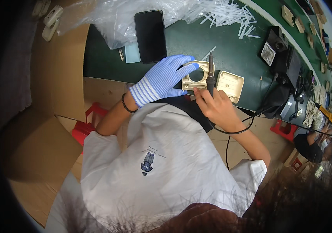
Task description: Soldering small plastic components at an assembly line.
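Note:
My left hand (162,79), in a blue-striped glove, grips a cream plastic housing (189,84) with a large round opening, fingers wrapped over its left edge. My bare right hand (213,106) is closed round the dark handle of a soldering iron (210,79), held upright over the housing's right side, its cord looping down below the hand. My right thumb is at the housing's lower edge; whether it touches is unclear. A second cream plastic shell (234,83) lies on the green table (111,68) just to the right.
A phone (150,35), light blue card (132,53), plastic bags (96,19) and white strips (232,21) lie behind. Black equipment with cables (284,66) stands right. A cardboard box (65,70) is left, red stools (280,128) below. A co-worker (309,145) is at far right.

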The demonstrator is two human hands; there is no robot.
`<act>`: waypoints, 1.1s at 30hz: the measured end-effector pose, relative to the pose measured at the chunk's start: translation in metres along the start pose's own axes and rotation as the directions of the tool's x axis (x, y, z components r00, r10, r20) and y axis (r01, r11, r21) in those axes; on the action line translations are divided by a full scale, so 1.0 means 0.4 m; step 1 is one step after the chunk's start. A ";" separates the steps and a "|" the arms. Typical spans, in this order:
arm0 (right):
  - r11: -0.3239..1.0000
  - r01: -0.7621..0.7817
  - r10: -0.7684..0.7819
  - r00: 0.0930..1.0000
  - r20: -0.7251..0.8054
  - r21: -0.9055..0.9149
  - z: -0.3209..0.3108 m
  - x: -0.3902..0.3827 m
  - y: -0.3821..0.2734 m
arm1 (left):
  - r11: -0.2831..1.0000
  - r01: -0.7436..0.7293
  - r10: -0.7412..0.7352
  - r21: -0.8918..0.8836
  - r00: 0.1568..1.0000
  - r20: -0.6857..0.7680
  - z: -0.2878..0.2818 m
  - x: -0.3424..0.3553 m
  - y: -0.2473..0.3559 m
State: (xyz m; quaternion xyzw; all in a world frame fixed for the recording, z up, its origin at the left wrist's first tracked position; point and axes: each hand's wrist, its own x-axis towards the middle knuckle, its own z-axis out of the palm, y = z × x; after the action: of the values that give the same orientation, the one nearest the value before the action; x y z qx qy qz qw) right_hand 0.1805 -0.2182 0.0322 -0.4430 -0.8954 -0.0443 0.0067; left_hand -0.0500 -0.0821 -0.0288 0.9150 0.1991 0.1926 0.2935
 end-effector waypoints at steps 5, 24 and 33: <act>0.997 -0.076 0.075 0.996 0.048 0.022 -0.015 -0.015 -0.013 | 0.999 0.016 -0.016 -0.044 1.000 0.014 0.002 -0.005 0.003; 0.504 0.270 0.863 -0.126 -0.489 0.821 -0.067 0.224 0.143 | 0.989 0.142 -0.144 -0.038 0.889 -0.434 0.029 -0.008 0.029; 0.385 0.177 0.922 -0.026 -0.387 0.906 0.155 0.006 -0.096 | 0.980 0.197 -0.191 -0.039 0.851 -0.488 0.030 -0.010 0.033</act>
State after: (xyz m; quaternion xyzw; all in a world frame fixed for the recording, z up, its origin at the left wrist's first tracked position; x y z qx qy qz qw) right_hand 0.1503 -0.2340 -0.0322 -0.5165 -0.3513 0.0904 0.7757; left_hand -0.0444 -0.0993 -0.0309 0.8133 0.3593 0.3861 0.2459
